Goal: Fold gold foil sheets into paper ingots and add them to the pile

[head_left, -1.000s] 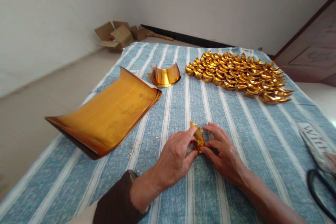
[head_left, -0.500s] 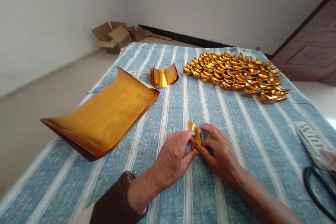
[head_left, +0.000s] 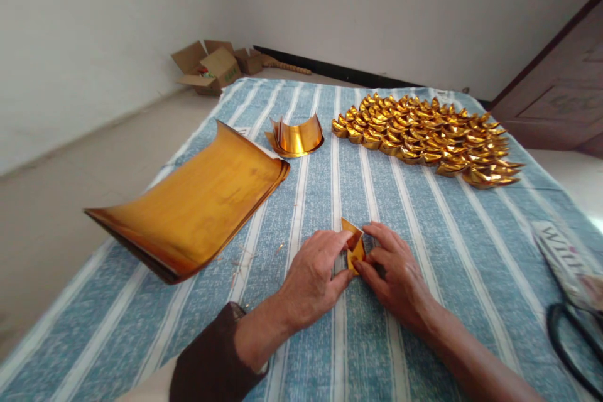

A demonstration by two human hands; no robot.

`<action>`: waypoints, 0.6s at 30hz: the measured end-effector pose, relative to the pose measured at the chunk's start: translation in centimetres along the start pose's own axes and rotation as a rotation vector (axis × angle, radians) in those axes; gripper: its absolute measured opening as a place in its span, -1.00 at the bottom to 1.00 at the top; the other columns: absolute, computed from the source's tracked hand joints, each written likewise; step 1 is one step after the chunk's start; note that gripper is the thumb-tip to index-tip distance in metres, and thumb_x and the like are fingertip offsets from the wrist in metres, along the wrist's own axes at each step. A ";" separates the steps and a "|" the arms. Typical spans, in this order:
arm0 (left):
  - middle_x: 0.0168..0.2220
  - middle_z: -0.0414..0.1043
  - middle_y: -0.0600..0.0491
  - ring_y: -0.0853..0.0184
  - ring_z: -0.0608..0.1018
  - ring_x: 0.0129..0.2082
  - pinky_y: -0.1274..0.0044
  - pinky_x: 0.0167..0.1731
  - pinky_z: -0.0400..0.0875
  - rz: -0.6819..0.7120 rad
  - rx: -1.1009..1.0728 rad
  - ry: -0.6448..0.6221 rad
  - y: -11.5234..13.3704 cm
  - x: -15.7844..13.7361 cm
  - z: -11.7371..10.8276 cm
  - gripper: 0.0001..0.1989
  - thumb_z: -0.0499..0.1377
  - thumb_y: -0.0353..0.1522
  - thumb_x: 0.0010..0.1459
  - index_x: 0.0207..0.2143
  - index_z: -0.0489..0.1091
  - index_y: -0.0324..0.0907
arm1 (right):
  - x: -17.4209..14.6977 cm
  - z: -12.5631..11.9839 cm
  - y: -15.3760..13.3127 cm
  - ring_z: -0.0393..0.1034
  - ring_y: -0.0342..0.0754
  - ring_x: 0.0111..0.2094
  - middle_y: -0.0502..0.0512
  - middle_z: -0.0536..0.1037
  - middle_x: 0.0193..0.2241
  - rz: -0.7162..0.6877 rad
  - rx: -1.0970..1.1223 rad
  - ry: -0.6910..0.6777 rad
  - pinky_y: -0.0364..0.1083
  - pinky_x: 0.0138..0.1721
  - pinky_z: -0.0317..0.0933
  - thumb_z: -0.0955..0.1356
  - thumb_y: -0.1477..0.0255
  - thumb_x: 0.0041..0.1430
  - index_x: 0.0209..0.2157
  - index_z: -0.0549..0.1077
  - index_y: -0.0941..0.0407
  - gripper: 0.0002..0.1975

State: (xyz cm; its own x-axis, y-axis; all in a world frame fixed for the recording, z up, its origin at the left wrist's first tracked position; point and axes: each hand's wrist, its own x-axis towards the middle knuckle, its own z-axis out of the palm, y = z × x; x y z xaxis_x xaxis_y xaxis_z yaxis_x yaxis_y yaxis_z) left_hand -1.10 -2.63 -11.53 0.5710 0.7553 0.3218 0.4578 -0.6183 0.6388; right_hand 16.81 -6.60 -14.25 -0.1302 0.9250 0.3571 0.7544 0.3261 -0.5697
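Pinching one small gold foil piece (head_left: pixel 357 252) in two hands: left hand's (head_left: pixel 313 279) thumb and fingers hold its left edge, right hand's (head_left: pixel 398 264) its right, narrow grips both. Counted: one large sheet stack (head_left: pixel 193 201), one smaller curled stack (head_left: pixel 299 137), one pair of scissors (head_left: pixel 553 328); folded gold pieces (head_left: pixel 419 132) overlap, uncountable. Foil shiny, creased, pointed at far end, right of the large stack. Smaller stack just beyond that stack's right corner; folded pieces farther right; scissors far right. Fingers partly hide foil.
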 end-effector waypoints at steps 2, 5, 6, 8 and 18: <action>-0.11 0.45 -0.05 0.18 0.48 -0.09 0.26 -0.08 0.44 0.013 0.003 0.000 0.0 0.1 -0.1 -0.61 0.21 -0.42 0.12 0.02 0.27 -0.16 | 0.0 0.0 0.0 0.24 0.21 0.14 0.23 0.43 0.03 -0.001 0.000 0.010 0.30 0.10 0.18 0.31 0.44 0.19 -0.52 0.42 0.10 -0.80; -0.04 0.44 -0.06 0.16 0.45 0.00 0.21 0.00 0.38 0.062 -0.002 -0.005 0.0 0.3 -0.2 -0.64 0.20 -0.41 0.14 0.01 0.30 -0.16 | 0.0 0.0 0.0 0.24 0.19 0.13 0.22 0.44 0.03 -0.006 -0.001 0.014 0.28 0.09 0.18 0.31 0.44 0.19 -0.53 0.41 0.09 -0.79; -0.03 0.45 -0.06 0.16 0.44 0.02 0.20 0.02 0.37 0.078 -0.005 -0.010 -0.1 0.3 -0.2 -0.64 0.20 -0.41 0.15 0.02 0.30 -0.15 | 0.0 -0.1 0.0 0.25 0.19 0.13 0.22 0.44 0.03 -0.008 0.000 0.010 0.27 0.09 0.19 0.31 0.44 0.19 -0.53 0.42 0.09 -0.79; -0.02 0.46 -0.05 0.15 0.44 0.04 0.19 0.03 0.36 0.092 -0.009 -0.019 -0.2 0.4 -0.2 -0.61 0.20 -0.41 0.15 0.05 0.30 -0.14 | 0.0 -0.1 0.0 0.24 0.18 0.13 0.22 0.44 0.02 -0.011 0.004 0.002 0.27 0.09 0.19 0.30 0.44 0.20 -0.52 0.42 0.09 -0.79; 0.00 0.46 -0.05 0.11 0.40 0.08 0.17 0.05 0.34 -0.010 -0.012 -0.063 -0.6 0.2 0.2 -0.55 0.22 -0.45 0.09 0.07 0.31 -0.17 | -0.1 -0.2 -0.1 0.25 0.16 0.13 0.21 0.44 0.03 -0.015 0.000 -0.004 0.25 0.09 0.19 0.30 0.44 0.22 -0.52 0.42 0.10 -0.78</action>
State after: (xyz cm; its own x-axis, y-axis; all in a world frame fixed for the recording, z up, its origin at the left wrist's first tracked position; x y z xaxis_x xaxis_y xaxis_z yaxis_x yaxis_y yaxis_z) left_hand -1.17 -2.15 -11.98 0.6082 0.7461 0.2710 0.4557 -0.6077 0.6504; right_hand 16.91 -6.72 -14.05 -0.1441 0.9209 0.3623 0.7524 0.3398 -0.5644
